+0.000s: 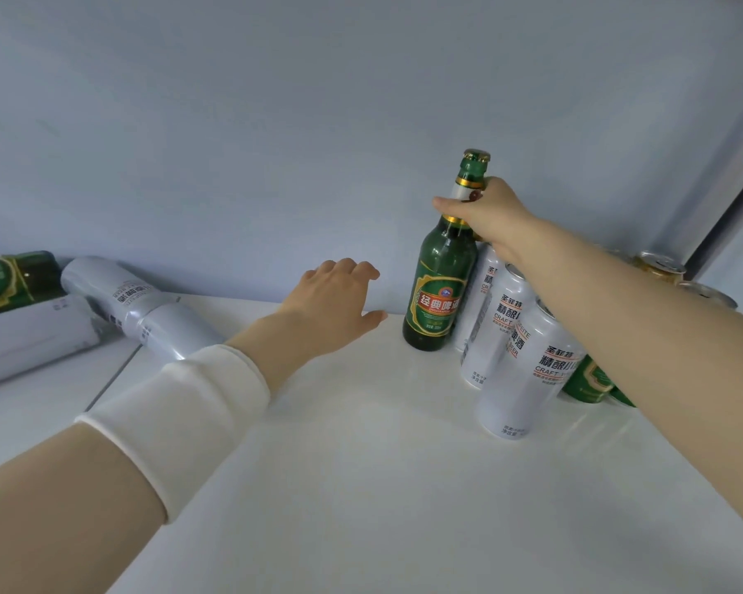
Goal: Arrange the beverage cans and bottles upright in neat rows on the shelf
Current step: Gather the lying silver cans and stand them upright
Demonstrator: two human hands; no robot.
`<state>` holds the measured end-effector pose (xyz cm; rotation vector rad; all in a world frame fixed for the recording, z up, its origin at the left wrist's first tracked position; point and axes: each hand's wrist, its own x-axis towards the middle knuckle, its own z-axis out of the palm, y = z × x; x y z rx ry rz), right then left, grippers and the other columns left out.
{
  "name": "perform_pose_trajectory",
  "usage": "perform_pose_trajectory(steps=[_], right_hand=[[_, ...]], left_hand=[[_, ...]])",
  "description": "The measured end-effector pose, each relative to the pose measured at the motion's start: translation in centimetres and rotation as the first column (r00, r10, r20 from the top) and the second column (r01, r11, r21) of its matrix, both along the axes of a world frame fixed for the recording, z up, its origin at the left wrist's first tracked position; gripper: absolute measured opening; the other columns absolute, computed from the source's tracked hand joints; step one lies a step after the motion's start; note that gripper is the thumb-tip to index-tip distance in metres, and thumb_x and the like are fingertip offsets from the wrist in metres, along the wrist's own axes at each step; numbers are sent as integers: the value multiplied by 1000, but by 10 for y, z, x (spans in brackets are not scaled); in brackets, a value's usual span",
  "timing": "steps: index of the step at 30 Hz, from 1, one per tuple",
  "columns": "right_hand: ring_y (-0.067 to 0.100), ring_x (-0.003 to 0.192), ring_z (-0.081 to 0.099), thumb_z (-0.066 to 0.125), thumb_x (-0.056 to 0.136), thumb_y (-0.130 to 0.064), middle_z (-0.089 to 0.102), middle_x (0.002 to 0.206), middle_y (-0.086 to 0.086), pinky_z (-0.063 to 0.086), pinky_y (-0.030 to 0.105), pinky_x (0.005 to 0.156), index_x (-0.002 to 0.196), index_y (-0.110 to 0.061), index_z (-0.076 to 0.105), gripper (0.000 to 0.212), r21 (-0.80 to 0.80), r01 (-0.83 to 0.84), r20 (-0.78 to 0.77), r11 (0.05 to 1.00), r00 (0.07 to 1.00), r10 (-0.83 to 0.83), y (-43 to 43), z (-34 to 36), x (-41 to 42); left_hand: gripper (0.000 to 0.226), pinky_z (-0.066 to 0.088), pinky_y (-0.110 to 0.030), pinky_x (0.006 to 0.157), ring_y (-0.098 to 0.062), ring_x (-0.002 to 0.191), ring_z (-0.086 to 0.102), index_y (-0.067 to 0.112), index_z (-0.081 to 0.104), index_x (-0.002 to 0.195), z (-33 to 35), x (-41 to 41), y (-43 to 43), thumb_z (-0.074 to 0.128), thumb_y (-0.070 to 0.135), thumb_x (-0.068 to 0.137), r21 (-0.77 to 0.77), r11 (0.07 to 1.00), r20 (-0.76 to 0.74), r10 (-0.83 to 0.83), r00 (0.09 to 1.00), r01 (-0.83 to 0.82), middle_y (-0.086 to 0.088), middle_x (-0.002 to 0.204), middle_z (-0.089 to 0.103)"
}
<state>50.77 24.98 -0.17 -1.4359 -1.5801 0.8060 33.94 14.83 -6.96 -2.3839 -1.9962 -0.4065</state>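
A green glass beer bottle (pixel 440 289) stands upright on the white shelf (pixel 339 443) near the back wall. My right hand (pixel 485 210) grips its neck from the right. Just right of the bottle, three white craft-beer cans (pixel 528 370) stand upright in a row running toward me. Green cans (pixel 588 381) stand behind my right forearm. My left hand (pixel 335 300) hovers open over the shelf, left of the bottle, touching nothing. At the far left, two white cans (pixel 134 302) and a green bottle (pixel 14 278) lie on their sides.
A flat white box (pixel 31 336) lies at the left edge, in front of the lying bottle. Can tops (pixel 661 263) show at the far right by a grey metal upright (pixel 730 199). The pale wall closes the back.
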Motion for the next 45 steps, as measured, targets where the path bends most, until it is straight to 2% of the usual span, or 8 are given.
perform_pose_trajectory(steps=[5,9,12,16,23,29,38,45], right_hand=[[25,130,41,74,76,-32,38,141,11,35,35,104,142,-10,27,84,192,187,212,963,951,-227,-28,2,3],[27,131,36,72,77,-33,34,141,14,33,36,105,142,-9,27,83,391,214,324,895,878,-351,-76,4,-14],[29,130,35,70,79,-35,36,138,15,33,37,103,140,-8,31,77,440,166,384,883,854,-352,-111,2,-46],[28,135,30,67,82,-35,33,144,15,23,30,108,143,-5,26,79,377,28,461,926,861,-214,-141,-9,-107],[28,136,30,63,84,-38,33,145,14,28,34,108,143,-8,26,76,172,-174,532,970,845,57,-148,-37,-193],[26,135,31,67,79,-44,33,143,9,32,35,103,141,-13,28,80,-39,-188,564,981,807,176,-161,-92,-228],[31,130,36,81,65,-38,38,137,15,34,40,104,142,-15,31,95,-26,125,498,992,862,-95,-178,-141,-229],[28,108,52,88,56,-18,55,114,13,38,28,86,121,-12,52,74,99,199,395,975,892,-222,-187,-153,-228]], left_hand=[[56,29,-34,106,-24,130,37,19,29,141,3,-22,-12,46,42,93,4,1000,-1,-27,1000,27,-5,140,40],[57,29,-34,105,-24,129,37,19,30,141,7,-51,-33,47,42,92,-2,998,15,-64,998,64,-5,139,41],[57,29,-34,105,-24,129,38,19,31,141,10,-77,-55,48,43,92,-8,996,10,-88,996,88,-5,139,41],[57,28,-34,105,-25,130,37,19,31,141,18,-123,-77,48,42,91,-5,999,3,-53,999,53,-6,140,40],[58,32,-39,106,-28,128,40,19,33,139,15,-213,-104,51,43,90,-29,990,3,138,990,-137,-8,138,43],[63,33,-41,104,-31,127,41,18,32,140,-18,-287,-125,55,43,88,-93,959,-15,267,964,-267,-12,137,44],[92,33,-44,108,-30,131,36,20,21,145,-59,-380,-132,67,54,73,-153,948,20,285,958,-279,-8,144,34],[87,42,-35,95,-23,115,48,19,36,135,-75,-394,-133,81,38,63,-131,975,303,212,929,-180,-5,130,48]])
